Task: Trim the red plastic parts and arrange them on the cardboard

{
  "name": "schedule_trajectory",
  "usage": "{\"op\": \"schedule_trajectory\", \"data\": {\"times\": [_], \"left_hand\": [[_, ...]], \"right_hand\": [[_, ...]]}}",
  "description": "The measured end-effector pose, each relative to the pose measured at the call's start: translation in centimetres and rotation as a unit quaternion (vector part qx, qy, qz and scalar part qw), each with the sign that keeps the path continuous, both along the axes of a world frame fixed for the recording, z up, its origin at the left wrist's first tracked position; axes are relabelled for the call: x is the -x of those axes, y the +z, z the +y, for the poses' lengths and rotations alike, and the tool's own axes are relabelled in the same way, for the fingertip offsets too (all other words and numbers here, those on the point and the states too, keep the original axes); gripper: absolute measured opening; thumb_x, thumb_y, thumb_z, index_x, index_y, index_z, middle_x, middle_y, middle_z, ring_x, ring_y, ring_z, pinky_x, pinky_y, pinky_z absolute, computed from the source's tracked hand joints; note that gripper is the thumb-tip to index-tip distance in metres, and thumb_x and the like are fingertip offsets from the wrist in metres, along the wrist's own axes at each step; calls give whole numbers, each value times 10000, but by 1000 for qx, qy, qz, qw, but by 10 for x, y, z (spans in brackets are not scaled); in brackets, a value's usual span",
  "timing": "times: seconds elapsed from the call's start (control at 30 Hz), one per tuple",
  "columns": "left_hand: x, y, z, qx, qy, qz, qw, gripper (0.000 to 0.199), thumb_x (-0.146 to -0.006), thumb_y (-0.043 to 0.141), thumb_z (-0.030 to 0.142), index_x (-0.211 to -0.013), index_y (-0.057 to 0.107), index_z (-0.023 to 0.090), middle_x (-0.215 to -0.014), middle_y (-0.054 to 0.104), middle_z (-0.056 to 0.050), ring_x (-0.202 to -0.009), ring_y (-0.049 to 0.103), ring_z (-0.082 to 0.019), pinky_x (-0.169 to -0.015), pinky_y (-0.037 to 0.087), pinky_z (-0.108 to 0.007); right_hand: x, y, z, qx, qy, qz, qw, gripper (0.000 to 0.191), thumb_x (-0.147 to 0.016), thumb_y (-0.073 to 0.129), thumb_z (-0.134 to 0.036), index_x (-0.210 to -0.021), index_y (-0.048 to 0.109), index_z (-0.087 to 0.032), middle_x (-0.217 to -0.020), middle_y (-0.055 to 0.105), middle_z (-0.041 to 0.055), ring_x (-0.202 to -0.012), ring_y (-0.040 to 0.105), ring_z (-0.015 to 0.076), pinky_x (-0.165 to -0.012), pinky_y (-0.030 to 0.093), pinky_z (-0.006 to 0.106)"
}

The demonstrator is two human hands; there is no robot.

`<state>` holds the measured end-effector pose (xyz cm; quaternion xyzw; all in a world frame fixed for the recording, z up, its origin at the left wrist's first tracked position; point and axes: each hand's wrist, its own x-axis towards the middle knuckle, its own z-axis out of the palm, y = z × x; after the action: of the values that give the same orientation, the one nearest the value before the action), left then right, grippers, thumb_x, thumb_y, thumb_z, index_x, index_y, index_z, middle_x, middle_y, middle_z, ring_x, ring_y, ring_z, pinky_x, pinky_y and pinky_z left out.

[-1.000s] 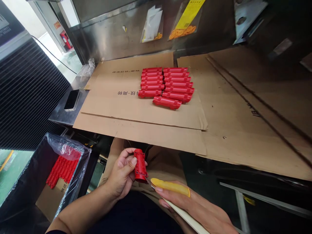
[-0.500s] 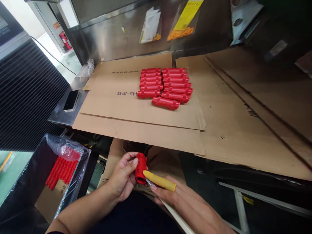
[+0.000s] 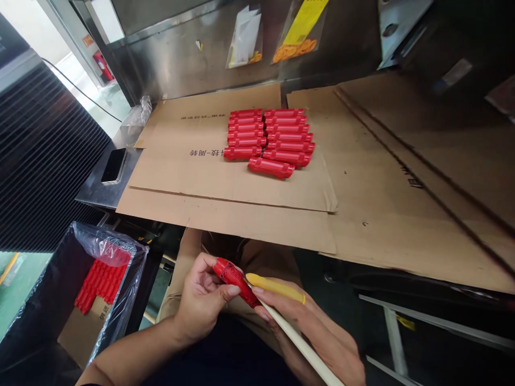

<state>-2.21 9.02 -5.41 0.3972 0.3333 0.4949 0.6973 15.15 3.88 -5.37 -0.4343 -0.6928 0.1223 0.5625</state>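
Note:
Below the table's front edge, my left hand (image 3: 205,297) grips a red plastic part (image 3: 234,277), thumb on its near side. My right hand (image 3: 309,321) is closed around a tool with a long cream handle (image 3: 301,343); its metal tip touches the red part's right side. A yellow cover (image 3: 276,287) sits on a finger of my right hand. Two stacked rows of similar red parts (image 3: 287,145) lie on the cardboard (image 3: 173,177), with one more part (image 3: 271,167) at their near side.
A plastic-lined bin (image 3: 139,268) with red parts (image 3: 100,281) stands at lower left. A phone (image 3: 114,165) lies on the metal table's left corner. Bags with orange rings (image 3: 295,49) hang on the back panel. Metal bars (image 3: 438,324) are at lower right.
My left hand has turned the red part from nearly upright to a slant, its lower end now to the right. My right hand with the tool has shifted slightly right. The view has shifted slightly.

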Motion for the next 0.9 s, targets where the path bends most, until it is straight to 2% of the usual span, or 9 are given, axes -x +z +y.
{"op": "schedule_trajectory", "data": {"times": [0.17,0.33,0.7,0.9], "left_hand": [[1,4,-3,-26,-7,17,1000,259,-805,888,196,-948,673,181,-1015,778,-38,-926,719,-129,-861,566,-248],[0,2,-4,-23,-14,11,1000,259,-801,890,188,-953,680,180,-1011,766,-31,-928,717,-123,-862,564,-238],[-2,4,-6,-9,-9,9,1000,259,-808,891,213,-952,677,182,-1011,785,-26,-915,727,-107,-847,567,-211],[0,4,-5,-1,-29,6,1000,293,-806,894,231,-961,649,181,-1005,781,-37,-896,723,-111,-850,567,-223]], "right_hand": [[2,-4,5,-24,27,13,999,430,-873,666,61,-1243,720,-151,-1128,780,107,-1077,747,230,-871,667,323],[3,-3,6,-24,30,11,999,423,-867,659,88,-1231,714,-121,-1126,766,116,-1102,719,217,-872,660,307],[6,-2,-4,-6,3,19,1000,396,-867,650,80,-1191,724,-135,-1100,774,112,-1101,728,239,-890,657,336],[4,2,-2,31,11,27,999,314,-923,636,-16,-1176,732,-174,-1081,796,95,-1039,761,220,-853,662,299]]}}
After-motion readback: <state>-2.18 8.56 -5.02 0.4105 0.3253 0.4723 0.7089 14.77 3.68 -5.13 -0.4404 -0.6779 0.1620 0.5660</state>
